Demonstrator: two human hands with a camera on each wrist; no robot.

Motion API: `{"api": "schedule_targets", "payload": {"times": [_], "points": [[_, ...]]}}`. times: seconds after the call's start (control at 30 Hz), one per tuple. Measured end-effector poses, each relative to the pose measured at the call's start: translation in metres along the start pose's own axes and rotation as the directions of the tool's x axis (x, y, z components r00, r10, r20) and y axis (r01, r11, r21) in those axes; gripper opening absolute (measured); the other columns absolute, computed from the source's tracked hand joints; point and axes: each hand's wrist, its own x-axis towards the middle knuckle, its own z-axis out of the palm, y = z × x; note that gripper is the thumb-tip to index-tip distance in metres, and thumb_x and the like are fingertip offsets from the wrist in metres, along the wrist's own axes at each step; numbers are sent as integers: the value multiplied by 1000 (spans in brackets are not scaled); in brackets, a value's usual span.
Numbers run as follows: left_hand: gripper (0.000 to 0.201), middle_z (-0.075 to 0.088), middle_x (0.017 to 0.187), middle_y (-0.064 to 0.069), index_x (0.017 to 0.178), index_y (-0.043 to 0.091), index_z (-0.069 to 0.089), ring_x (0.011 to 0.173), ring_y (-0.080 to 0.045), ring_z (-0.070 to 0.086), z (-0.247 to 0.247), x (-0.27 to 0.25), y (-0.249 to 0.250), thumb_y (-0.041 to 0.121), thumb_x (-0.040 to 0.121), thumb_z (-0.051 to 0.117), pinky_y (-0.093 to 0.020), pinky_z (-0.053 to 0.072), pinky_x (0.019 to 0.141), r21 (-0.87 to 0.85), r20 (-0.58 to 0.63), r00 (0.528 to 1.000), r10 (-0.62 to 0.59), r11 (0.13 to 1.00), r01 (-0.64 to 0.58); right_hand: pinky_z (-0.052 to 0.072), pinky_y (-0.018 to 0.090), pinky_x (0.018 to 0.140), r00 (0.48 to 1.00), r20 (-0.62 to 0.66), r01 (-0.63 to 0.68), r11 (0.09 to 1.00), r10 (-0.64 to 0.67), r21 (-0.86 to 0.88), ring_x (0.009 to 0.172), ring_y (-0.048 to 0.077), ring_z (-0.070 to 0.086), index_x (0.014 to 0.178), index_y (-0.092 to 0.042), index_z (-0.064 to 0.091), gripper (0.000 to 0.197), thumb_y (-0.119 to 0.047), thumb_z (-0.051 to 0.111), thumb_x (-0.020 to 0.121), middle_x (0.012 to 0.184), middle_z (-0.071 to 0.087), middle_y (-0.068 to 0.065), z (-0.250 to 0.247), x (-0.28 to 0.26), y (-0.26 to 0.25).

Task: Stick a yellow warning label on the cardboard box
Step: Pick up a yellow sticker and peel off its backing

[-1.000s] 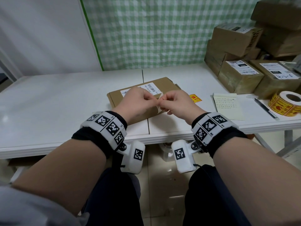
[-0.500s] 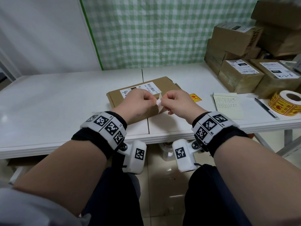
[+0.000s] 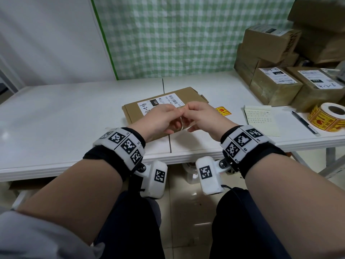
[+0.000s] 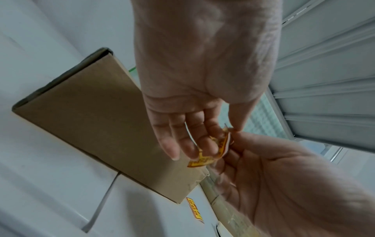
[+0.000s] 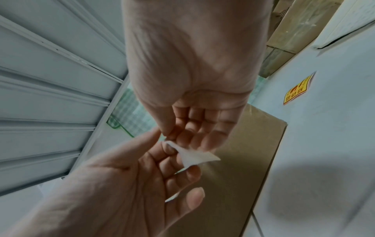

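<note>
Both hands have risen, pinching the yellow label (image 4: pixel 209 154) above the cardboard box (image 3: pixel 160 103); spare sticker (image 3: pixel 223 111) beside.

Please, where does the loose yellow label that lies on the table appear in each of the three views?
Head: the loose label lies on the table, centre right, just right of the box.
Left wrist: bottom middle, beside the box's lowest corner.
Right wrist: upper right, above and right of the box.
Shared landmark: the box.
</note>
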Motion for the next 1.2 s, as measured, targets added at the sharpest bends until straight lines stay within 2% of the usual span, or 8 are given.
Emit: {"api": "schedule_targets", "payload": {"times": [0.27,0.5,0.67,0.83,0.97,1.03,1.13,1.2], "points": [[25,57,70,-5,70,14,50,61,-12,55,2,3,2,11,95,44,-19,47,54,-35,6,997,76,997,-75,47,25,63,998,55,-5,997,1,82,67,16,52,68,-16,46,29,-10,44,96,71,53,5,-4,-3,1],[26,55,73,-8,70,9,48,64,-13,57,5,0,2,6,95,41,-17,54,59,-250,63,998,19,968,-3,49,28,72,993,103,-71,971,49,226,67,15,56,69,-12,46,29,-4,41,96,72,54,7,-14,-7,6],[25,54,72,-11,71,6,47,63,-16,58,5,0,3,2,94,40,-20,57,58,-377,60,998,19,926,5,49,29,69,996,65,-83,952,66,294,59,14,59,68,-11,49,30,-5,40,96,68,54,7,-14,-8,4],[25,56,70,-10,70,9,48,61,-16,60,1,3,2,5,94,42,-22,56,60,-352,8,1000,16,936,-12,51,29,66,995,65,-79,983,69,168,63,16,56,72,-14,54,28,-27,48,95,65,56,2,-9,-10,5],[26,59,61,-7,69,8,51,58,-17,61,2,4,-1,8,93,42,-25,56,61,-370,13,1000,-14,929,18,47,24,60,997,61,-48,984,38,170,59,15,53,65,-15,54,28,-18,52,93,53,56,-5,-7,-10,4],[28,60,60,-7,72,6,54,59,-19,62,3,4,-3,18,94,41,-28,56,64,-410,33,998,-46,910,55,46,22,58,998,55,-42,980,31,196,56,13,51,65,-14,52,28,-14,51,93,48,56,-9,-6,-9,2],[41,62,63,-6,80,7,58,61,-18,64,4,4,-5,42,93,40,-30,55,71,-430,83,993,-79,896,108,47,19,53,999,33,-35,976,29,213,57,15,51,65,-13,51,27,-12,52,92,49,56,-6,-5,-8,1],[33,61,65,-5,79,10,58,63,-16,63,5,4,-5,38,92,48,-28,55,70,-387,74,996,-44,919,70,47,18,51,999,27,-32,976,26,215,57,16,51,64,-13,49,28,-11,53,91,51,56,-3,-5,-7,0]]}}
